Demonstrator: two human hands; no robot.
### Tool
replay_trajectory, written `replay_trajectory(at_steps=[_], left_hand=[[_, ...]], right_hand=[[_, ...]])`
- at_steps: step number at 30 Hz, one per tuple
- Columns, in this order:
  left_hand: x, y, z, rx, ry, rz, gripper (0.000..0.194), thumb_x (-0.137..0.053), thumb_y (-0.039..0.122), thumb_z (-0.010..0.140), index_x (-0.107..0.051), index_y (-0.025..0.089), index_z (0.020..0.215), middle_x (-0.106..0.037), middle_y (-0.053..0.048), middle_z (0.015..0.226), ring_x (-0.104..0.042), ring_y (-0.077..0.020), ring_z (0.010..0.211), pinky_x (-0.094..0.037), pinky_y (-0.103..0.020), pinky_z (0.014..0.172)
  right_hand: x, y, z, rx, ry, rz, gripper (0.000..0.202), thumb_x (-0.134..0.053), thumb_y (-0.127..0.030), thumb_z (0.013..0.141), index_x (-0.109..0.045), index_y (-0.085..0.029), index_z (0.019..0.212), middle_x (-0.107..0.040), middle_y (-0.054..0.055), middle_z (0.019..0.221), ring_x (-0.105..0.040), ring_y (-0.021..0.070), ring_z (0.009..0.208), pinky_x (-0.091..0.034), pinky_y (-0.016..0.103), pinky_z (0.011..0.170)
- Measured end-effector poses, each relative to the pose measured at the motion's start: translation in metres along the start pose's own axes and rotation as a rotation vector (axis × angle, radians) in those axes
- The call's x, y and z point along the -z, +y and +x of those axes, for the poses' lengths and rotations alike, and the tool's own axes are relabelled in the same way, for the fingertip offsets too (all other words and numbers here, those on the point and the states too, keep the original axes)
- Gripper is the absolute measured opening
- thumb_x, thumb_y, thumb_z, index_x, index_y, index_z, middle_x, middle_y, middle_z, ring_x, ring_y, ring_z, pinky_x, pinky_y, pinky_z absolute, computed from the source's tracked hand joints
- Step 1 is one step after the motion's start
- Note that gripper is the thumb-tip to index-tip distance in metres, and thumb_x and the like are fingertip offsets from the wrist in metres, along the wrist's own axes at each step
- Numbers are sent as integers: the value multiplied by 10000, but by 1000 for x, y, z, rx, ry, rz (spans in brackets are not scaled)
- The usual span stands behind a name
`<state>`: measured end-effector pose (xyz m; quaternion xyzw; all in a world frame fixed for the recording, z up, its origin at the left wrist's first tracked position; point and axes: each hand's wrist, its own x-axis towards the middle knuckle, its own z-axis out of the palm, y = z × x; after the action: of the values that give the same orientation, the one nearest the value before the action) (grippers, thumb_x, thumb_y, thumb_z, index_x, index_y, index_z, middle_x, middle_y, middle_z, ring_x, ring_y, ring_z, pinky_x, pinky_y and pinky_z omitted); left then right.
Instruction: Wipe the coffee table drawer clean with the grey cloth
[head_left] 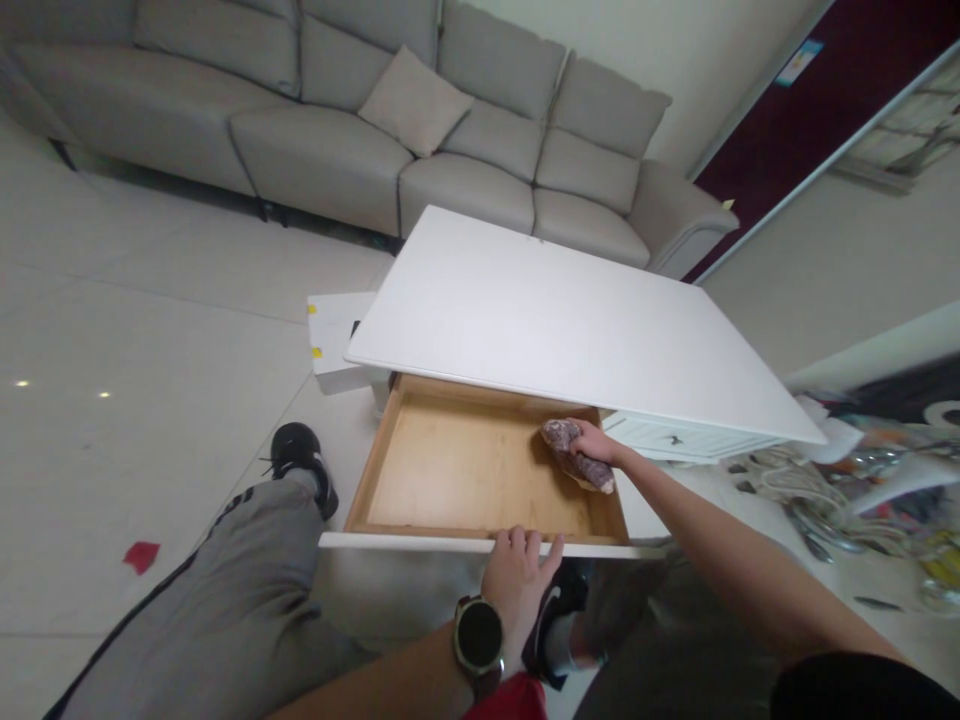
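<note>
My right hand (595, 443) is wrapped round a mottled purple-brown object (564, 436) with a pale tip, over the right part of a pulled-out wooden drawer (450, 460). Whether the object touches the drawer bottom I cannot tell. At the drawer's white front edge rests my left hand (517, 575), fingers spread over the rim, a dark round watch on its wrist. The drawer belongs to a white table (555, 310).
A grey sofa (322, 150) with a beige cushion (416, 102) stands behind the table. Left of the table is a white box (337, 340). Cables (795, 480) and clutter lie at right; a red scrap (141, 556) is on the floor.
</note>
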<state>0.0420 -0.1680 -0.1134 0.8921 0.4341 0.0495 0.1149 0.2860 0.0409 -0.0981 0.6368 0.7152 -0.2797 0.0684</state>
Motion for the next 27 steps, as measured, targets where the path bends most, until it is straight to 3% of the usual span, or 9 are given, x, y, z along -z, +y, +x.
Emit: replay_trajectory(at_steps=[4, 7, 10, 13, 16, 18, 22, 27], left_hand=[[4, 0, 0, -3, 16, 19, 470, -497, 228, 996, -499, 336, 1454, -629, -85, 1054, -559, -222, 916, -394, -373, 728], [4, 0, 0, 6, 24, 43, 480, -504, 212, 991, -499, 335, 1455, -622, -82, 1044, -554, -218, 908, -396, -374, 730], [2, -1, 0, -12, 17, 45, 498, -539, 209, 975, -497, 330, 1457, -624, -80, 1026, -551, -217, 900, -393, -367, 724], [3, -1, 0, -6, 19, 44, 520, -557, 194, 962, -495, 340, 1458, -630, -79, 1026, -554, -219, 894, -394, -360, 712], [5, 1, 0, 28, 23, 55, 485, -539, 192, 965, -527, 345, 1425, -628, -89, 1043, -553, -229, 882, -395, -370, 699], [4, 2, 0, 33, 23, 59, 457, -539, 201, 963, -550, 338, 1399, -622, -99, 1047, -544, -233, 875, -394, -378, 696], [-4, 3, -1, 26, 62, 81, 451, -542, 218, 965, -548, 330, 1402, -601, -107, 1053, -524, -231, 880, -399, -389, 716], [-14, 5, 1, 15, 56, 89, 438, -505, 267, 989, -528, 323, 1422, -596, -107, 1047, -525, -244, 895, -403, -403, 724]], right_hand=[[41, -21, -40, 168, 27, -110, 585, -636, -274, 675, -620, -206, 1256, -716, 71, 1130, -646, 271, 1004, -464, 335, 874], [56, -23, -71, 127, 14, -320, 655, -659, -281, 684, -586, -234, 1333, -691, 105, 1210, -629, 311, 1062, -425, 362, 903], [44, -6, -90, 28, 41, -438, 703, -642, -301, 722, -527, -277, 1415, -613, 117, 1345, -606, 323, 1098, -425, 391, 897], [9, 14, -98, 36, 52, -535, 690, -645, -310, 726, -545, -314, 1408, -486, 117, 1479, -526, 352, 1203, -428, 429, 917], [-23, 23, -95, 108, 64, -631, 609, -662, -324, 736, -602, -318, 1342, -486, 127, 1444, -390, 406, 1315, -404, 493, 951], [-31, 24, -86, 118, 96, -673, 571, -659, -338, 766, -607, -314, 1334, -499, 136, 1419, -348, 415, 1330, -377, 542, 971], [-21, 24, -55, 75, 166, -717, 537, -635, -325, 809, -600, -328, 1345, -471, 134, 1465, -292, 426, 1351, -302, 628, 1006], [-8, 26, -18, 47, 199, -693, 504, -603, -298, 823, -621, -300, 1326, -500, 167, 1419, -293, 440, 1331, -299, 656, 999]])
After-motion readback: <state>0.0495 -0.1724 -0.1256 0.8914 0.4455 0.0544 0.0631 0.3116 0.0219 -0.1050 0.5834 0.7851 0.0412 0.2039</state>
